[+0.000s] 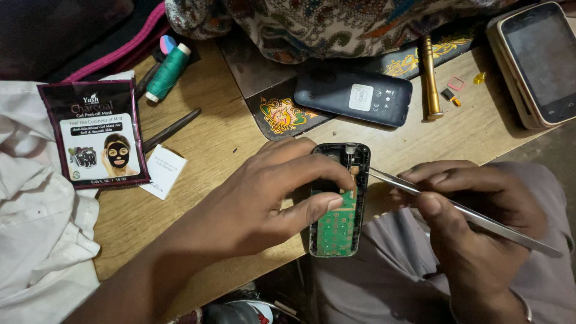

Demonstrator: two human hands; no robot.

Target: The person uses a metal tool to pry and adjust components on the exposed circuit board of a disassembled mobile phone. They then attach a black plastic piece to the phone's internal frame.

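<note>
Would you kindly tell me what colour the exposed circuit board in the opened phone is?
Green, seen in the head view: the circuit board.

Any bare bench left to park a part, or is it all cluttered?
Free: bare wood between the green thread spool, white paper slip and left hand; another strip right of the brass tool, below the small loose bits. Crowded: around the opened phone, tweezers and right hand.

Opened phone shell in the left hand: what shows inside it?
Inside the opened phone shell, a green circuit board fills the lower part. The left hand covers some of the upper interior. The tweezers, in the right hand, reach its upper edge.
</note>
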